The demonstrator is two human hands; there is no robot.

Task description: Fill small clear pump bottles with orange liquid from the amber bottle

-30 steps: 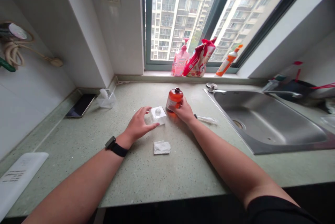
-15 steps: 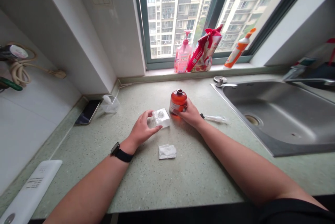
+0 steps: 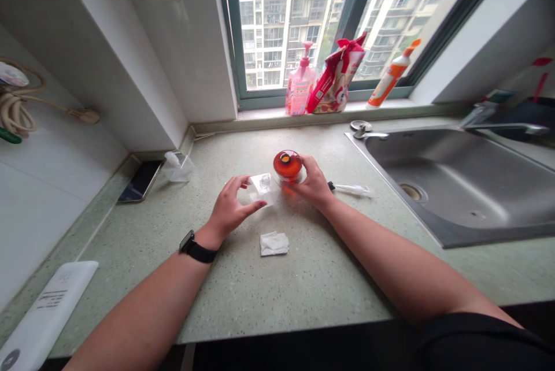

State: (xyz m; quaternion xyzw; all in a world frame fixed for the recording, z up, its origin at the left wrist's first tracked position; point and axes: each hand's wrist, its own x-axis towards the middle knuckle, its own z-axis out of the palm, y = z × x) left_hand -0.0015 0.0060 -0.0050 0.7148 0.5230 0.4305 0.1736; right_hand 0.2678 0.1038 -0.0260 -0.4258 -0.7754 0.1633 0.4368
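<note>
My right hand [image 3: 313, 181] is wrapped round a bottle of orange-red liquid [image 3: 287, 170]. The bottle leans towards me, its uncapped dark-rimmed mouth showing. Just left of it stands a clear square bottle [image 3: 263, 190] with a short round neck. My left hand [image 3: 232, 203] curves about this clear bottle, thumb at its near side and fingertips at its far left corner. A folded white tissue [image 3: 274, 244] lies on the counter in front of both bottles. Behind my right wrist is a dispenser pump with a black head and clear wrapping or tube [image 3: 353, 189].
A steel sink [image 3: 437, 241] is set into the counter at right. A phone [image 3: 139, 181] and a crumpled clear plastic piece [image 3: 178, 167] lie at back left, a long white device [image 3: 50, 316] at front left. A pink pump bottle [image 3: 299, 91], a red bag [image 3: 336, 79] and an orange-white bottle [image 3: 390, 79] line the sill.
My right hand has tipped the orange-red bottle so that its mouth turns towards me and the clear bottle. My left hand stays at the clear bottle. The whole view has shifted slightly.
</note>
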